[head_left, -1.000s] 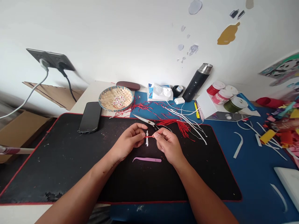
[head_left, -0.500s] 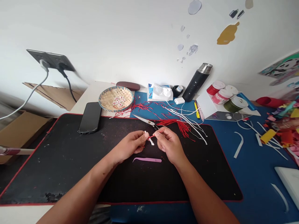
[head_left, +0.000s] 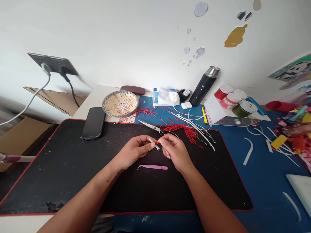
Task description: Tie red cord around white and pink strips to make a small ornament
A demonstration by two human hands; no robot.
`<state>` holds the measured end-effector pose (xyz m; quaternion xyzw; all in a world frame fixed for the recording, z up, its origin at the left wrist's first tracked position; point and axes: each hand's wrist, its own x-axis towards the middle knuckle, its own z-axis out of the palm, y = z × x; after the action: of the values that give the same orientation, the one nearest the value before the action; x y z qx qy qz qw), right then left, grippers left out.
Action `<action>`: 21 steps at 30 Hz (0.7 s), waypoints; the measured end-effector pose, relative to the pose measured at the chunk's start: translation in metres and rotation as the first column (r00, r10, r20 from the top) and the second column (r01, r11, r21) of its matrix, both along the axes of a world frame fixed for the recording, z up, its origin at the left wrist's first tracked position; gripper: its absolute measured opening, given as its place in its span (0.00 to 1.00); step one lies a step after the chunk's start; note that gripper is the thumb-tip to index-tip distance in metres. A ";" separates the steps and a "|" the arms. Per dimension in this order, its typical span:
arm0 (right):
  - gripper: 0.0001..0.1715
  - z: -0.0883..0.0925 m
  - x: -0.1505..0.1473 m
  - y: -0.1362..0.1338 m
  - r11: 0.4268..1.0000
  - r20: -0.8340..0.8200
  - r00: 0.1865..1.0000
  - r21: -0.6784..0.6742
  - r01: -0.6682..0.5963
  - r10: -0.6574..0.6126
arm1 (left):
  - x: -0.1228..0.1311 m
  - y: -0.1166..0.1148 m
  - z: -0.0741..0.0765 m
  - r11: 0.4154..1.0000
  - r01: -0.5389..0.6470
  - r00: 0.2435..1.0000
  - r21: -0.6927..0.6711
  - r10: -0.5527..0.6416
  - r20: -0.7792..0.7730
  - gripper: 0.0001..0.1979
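My left hand pinches a short piece of white cord between thumb and forefinger, over the black mat. Close beside it, my right hand is closed on a red cord, whose short visible stretch reaches toward the white piece. The fingers hide how the two cords are joined. Below both hands lies a pair of pink tweezers with a bent tip. Just beyond the fingertips are scissors with their blades pointing left, and a bundle of red cords.
A woven basket holding small red and white pieces stands at the back, with a phone to its left. White cords, a black flask and lidded jars are at the back right. Coloured scraps lie far right.
My hands have drawn closer together, and less of the red cord shows between them. The white cord's upper end has shifted slightly in my left fingers.
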<state>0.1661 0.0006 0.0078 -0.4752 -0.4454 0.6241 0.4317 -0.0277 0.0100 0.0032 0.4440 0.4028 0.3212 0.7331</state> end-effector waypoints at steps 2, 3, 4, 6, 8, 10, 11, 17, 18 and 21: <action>0.20 0.001 0.000 -0.001 1.000 0.016 1.000 0.002 -0.018 0.018 | 0.000 0.000 0.000 1.000 -0.026 1.000 0.003 0.026 -0.007 0.25; 0.20 0.001 0.000 -0.001 1.000 0.021 1.000 0.004 -0.023 0.023 | 0.000 0.000 0.000 0.999 -0.041 0.999 0.006 0.041 -0.011 0.25; 0.20 0.001 0.000 -0.001 1.000 0.024 0.999 0.005 -0.024 0.024 | 0.000 0.000 0.000 0.999 -0.053 0.998 0.013 0.053 -0.015 0.25; 0.19 0.001 0.000 -0.001 1.000 0.028 0.999 0.007 -0.019 0.019 | -0.001 0.000 0.000 0.997 -0.065 0.997 0.037 0.066 -0.031 0.24; 0.19 0.001 0.000 -0.001 1.000 0.033 0.999 0.008 -0.009 0.009 | 0.000 0.000 -0.001 0.994 -0.068 0.996 0.083 0.072 -0.047 0.24; 0.19 0.000 0.001 0.000 1.000 0.032 0.999 0.010 0.007 -0.007 | 0.000 0.000 -0.001 0.989 -0.067 0.996 0.129 0.073 -0.043 0.24; 0.19 0.000 0.002 0.001 1.000 0.029 0.999 0.010 0.019 -0.020 | 0.000 0.000 -0.001 0.988 -0.065 0.997 0.141 0.070 -0.031 0.23; 0.20 -0.003 0.007 0.006 0.979 -0.021 0.979 0.037 0.202 -0.201 | 0.000 0.001 -0.002 0.998 -0.048 0.996 0.052 0.044 0.073 0.24; 0.21 -0.004 0.007 0.007 0.974 -0.026 0.975 0.043 0.222 -0.221 | 0.000 0.001 -0.002 0.998 -0.052 0.997 0.048 0.049 0.066 0.24; 0.22 -0.002 0.007 0.006 0.976 -0.002 0.978 0.061 0.207 -0.208 | -0.001 -0.001 -0.002 0.996 -0.062 0.998 0.064 0.061 0.024 0.27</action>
<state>0.1732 0.0064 0.0055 -0.5071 -0.4131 0.5607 0.5077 -0.0282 0.0089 0.0012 0.4513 0.3977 0.3613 0.7125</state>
